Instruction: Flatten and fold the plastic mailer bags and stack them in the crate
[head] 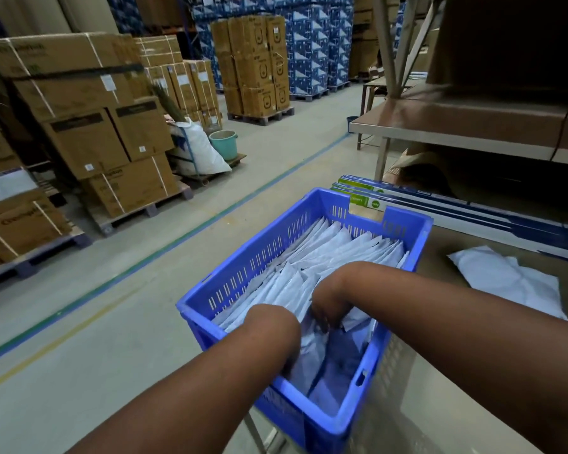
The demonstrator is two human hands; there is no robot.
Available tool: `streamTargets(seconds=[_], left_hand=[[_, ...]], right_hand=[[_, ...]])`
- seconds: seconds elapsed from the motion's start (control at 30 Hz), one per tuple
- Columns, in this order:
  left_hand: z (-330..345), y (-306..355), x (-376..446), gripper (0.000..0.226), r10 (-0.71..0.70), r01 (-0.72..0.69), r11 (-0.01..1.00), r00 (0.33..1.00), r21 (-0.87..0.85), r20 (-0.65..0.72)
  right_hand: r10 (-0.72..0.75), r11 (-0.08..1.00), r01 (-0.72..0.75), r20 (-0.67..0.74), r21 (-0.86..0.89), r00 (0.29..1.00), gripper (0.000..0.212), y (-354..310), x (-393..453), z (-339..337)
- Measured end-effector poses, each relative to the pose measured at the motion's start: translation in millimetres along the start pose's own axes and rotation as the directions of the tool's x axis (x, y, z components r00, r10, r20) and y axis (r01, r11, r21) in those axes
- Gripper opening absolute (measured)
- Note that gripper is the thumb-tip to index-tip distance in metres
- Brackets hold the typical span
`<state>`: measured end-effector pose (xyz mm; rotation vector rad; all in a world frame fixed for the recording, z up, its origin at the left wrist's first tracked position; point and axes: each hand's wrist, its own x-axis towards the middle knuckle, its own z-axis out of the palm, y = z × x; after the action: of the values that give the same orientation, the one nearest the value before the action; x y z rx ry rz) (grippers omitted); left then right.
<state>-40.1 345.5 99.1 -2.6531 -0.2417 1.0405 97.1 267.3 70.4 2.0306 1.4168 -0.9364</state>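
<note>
The folded mailer bags (325, 257) are packed on edge in the blue crate (243, 267), as a row whose long axis runs from about 7 o'clock at the near wall toward 1 o'clock at the far wall. The near end of the crate is only partly filled, and a gap is seen there at roughly 5 o'clock of the row. Both hands are sunk into that near end, so the stack lies directly beneath and just ahead of them.

The right hand (323, 314) is bent down sharply at the wrist, its fingers curled into the bags at the row's near edge; a bag appears to be pinched, though which one cannot be made out. The left hand (289, 358) is pushed deeper beside the near wall and is mostly hidden by its own forearm and the plastic, so its grip cannot be told. The right hand is judged nearer the row, the left nearer the gap.

Unfolded mailer bags (509, 283) are left loose on the bench (492, 237) at 3 o'clock of the crate, well apart from both hands.
</note>
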Motion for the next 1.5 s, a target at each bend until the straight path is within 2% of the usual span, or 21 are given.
streamTargets(seconds=[0.03, 0.1, 0.17, 0.27, 0.37, 0.47, 0.57, 0.63, 0.7, 0.83, 0.97, 1.1, 1.33, 1.43, 1.5], left_hand=[[-2, -5, 3, 0.047, -0.001, 0.001, 0.999, 1.000, 0.033, 0.022], [-5, -15, 9, 0.042, 0.017, -0.016, 0.999, 1.000, 0.035, -0.006], [0, -22, 18, 0.039, 0.082, -0.083, 0.996, 0.996, -0.014, -0.039], [8, -32, 28, 0.045, 0.141, -0.138, 0.987, 0.989, -0.084, 0.034], [6, -42, 32, 0.043, 0.126, -0.118, 0.989, 0.987, -0.086, 0.101], [-1, -48, 30, 0.043, 0.125, -0.115, 0.989, 0.987, -0.098, 0.101], [-5, -43, 23, 0.035, 0.149, -0.121, 0.964, 0.984, -0.236, 0.102], [-9, -41, 19, 0.037, 0.148, -0.129, 0.955, 0.987, -0.269, 0.053], [-15, -39, 16, 0.043, 0.148, -0.169, 0.954, 0.984, -0.247, -0.101], [-29, -33, 0, 0.043, 0.163, -0.313, 0.908, 0.876, -0.278, -0.453], [-48, -23, -25, 0.034, 0.155, -0.443, 0.819, 0.783, -0.364, -0.603], [-75, 0, -50, 0.030, 0.191, -0.537, 0.755, 0.729, -0.376, -0.657], [-130, 84, -70, 0.024, 0.357, -0.642, 0.754, 0.577, -0.138, -0.735], [-140, 132, -62, 0.029, 0.439, -0.673, 0.738, 0.522, -0.037, -0.731], [-140, 166, -50, 0.049, 0.499, -0.667, 0.742, 0.478, 0.071, -0.723]], right_hand=[[0.000, 0.998, 0.000, -0.002, -0.069, 1.000, 0.037, 5, -4, 0], [-0.001, 0.996, -0.001, -0.029, -0.092, 1.000, 0.036, 14, -12, 4], [0.007, 1.000, -0.009, -0.082, -0.020, 0.997, 0.031, 22, -18, 7], [0.037, 0.996, -0.025, -0.135, 0.091, 0.990, 0.022, 30, -26, 10], [0.080, 0.994, -0.073, -0.088, 0.083, 0.993, 0.030, 36, -26, 17], [0.089, 0.990, -0.070, -0.157, 0.124, 0.983, 0.032, 36, -30, 19], [0.110, 0.986, -0.082, -0.198, 0.145, 0.974, 0.029, 37, -33, 14], [0.131, 0.981, -0.092, -0.235, 0.171, 0.963, 0.029, 37, -43, 11], [0.137, 0.973, -0.076, -0.282, 0.217, 0.950, 0.027, 36, -59, 8], [0.137, 0.962, -0.037, -0.363, 0.269, 0.922, 0.027, 32, -99, 6], [0.157, 0.968, -0.039, -0.471, 0.249, 0.868, 0.031, 28, -150, 13], [0.215, 0.962, -0.089, -0.517, 0.257, 0.829, 0.035, 29, -207, 33], [0.375, 0.926, -0.285, -0.500, 0.248, 0.781, 0.033, 48, -283, 98], [0.473, 0.879, -0.356, -0.492, 0.317, 0.731, 0.053, 58, -305, 145], [0.545, 0.837, -0.406, -0.483, 0.368, 0.685, 0.070, 61, -318, 180]])
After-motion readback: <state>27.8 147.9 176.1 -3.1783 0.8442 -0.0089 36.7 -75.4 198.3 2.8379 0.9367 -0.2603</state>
